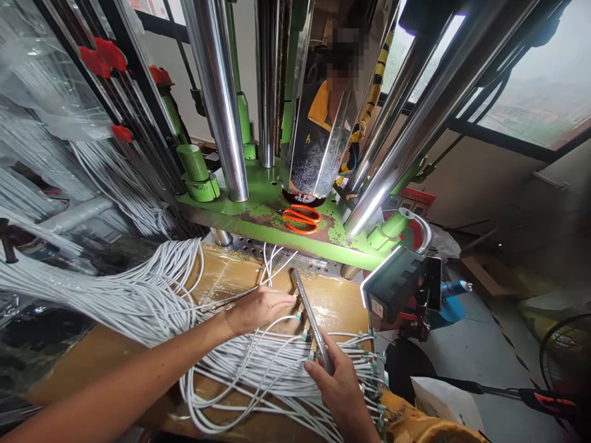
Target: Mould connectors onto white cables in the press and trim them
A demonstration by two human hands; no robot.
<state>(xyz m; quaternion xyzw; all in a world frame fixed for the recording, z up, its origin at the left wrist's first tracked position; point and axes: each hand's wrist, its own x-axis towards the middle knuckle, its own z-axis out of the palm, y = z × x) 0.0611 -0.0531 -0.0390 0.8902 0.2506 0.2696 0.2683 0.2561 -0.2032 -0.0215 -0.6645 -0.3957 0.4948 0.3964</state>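
Note:
My left hand rests on a taped cardboard surface, its fingers pinched on the upper part of a long grey metal bar and on thin white cables. My right hand is closed around the lower end of the same bar. The bar lies slanted across a spread of white cables with small teal connector tips. A thick bundle of white cables runs off to the left.
A green vertical press with shiny steel columns stands right behind the bar. Orange-handled scissors lie on its base. A small black lamp sits to the right. More cable bundles hang at left.

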